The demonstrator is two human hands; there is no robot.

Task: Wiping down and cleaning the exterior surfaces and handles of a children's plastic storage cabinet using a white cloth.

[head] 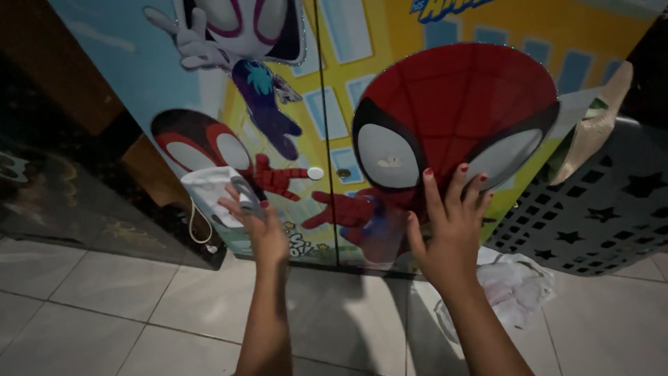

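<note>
Right hand flat on cabinet door; left hand holding white cloth

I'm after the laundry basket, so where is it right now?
In the head view the dark basket stands at the right edge, beside the cartoon-covered cabinet, just right of the right hand pressed on the door.

A two-door cabinet fills the upper middle of the frame, standing on the floor. The left hand holds a cloth against its left door; the right hand lies flat on the right door. At right stands a basket, with a bag on the floor before it.
</note>
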